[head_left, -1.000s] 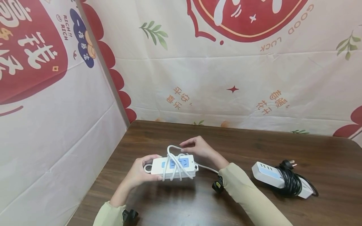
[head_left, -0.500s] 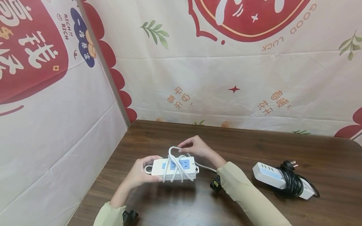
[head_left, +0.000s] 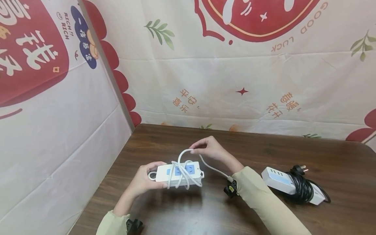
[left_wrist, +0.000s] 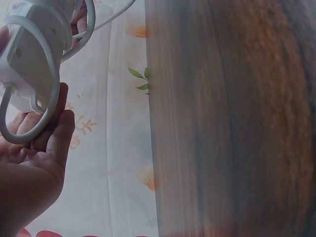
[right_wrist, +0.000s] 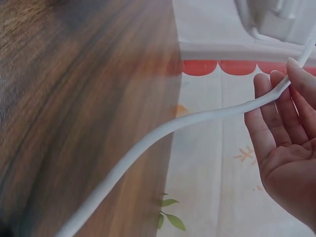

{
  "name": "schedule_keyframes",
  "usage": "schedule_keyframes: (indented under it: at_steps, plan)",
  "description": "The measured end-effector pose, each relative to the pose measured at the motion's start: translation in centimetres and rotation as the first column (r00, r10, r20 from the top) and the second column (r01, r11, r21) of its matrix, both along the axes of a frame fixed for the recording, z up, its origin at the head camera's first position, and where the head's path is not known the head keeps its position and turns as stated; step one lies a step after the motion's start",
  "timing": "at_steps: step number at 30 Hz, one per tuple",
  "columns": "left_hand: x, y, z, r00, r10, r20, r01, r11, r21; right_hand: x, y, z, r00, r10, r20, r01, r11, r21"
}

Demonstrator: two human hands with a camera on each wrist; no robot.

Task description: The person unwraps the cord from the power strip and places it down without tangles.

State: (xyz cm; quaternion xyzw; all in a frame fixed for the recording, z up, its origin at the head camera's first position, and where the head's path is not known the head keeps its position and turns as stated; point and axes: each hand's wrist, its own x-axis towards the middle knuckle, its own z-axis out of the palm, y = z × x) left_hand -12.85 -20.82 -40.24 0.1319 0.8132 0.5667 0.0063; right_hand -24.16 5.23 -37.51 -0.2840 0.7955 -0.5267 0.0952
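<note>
A white power strip (head_left: pixel 162 173) with blue socket panels is held above the table, its white cord (head_left: pixel 182 171) wound several times around it. My left hand (head_left: pixel 146 178) grips its left end, thumb along the front side and fingers behind. In the left wrist view, a loop of cord (left_wrist: pixel 53 74) leaves that end and passes over the fingers. Beyond the strip's upper right side, my right hand (head_left: pixel 212 148) pinches the cord between thumb and fingertips. From there the free length (right_wrist: pixel 163 129) runs down toward my right wrist, where its end is hidden by the wrist camera.
On the right of the brown wooden table (head_left: pixel 246 147) lies a second white power strip (head_left: pixel 279 180), wrapped in a black cord (head_left: pixel 302 187) with a black plug (head_left: pixel 298 170). Printed cloth walls (head_left: pixel 211 78) stand behind and to the left of the table.
My right hand has risen and moved slightly right, drawing the pinched cord into a higher loop off the strip. More of the cord's free length shows. The left hand and strip stay nearly in place.
</note>
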Motion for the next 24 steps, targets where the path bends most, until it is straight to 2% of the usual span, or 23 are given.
schedule_keyframes:
  at_steps: [7, 24]
  plan:
    - [0.0, -0.1, -0.1, 0.999, 0.035, -0.019, -0.035, 0.999, -0.008, 0.4, 1.3, 1.0, 0.999, 0.03, -0.011, -0.03, 0.999, 0.014]
    - [0.1, -0.1, 0.0, 0.988, 0.152, -0.004, -0.152, 0.988, -0.004, 1.7, 4.2, 1.3, 0.997, 0.072, -0.031, -0.069, 0.993, 0.092]
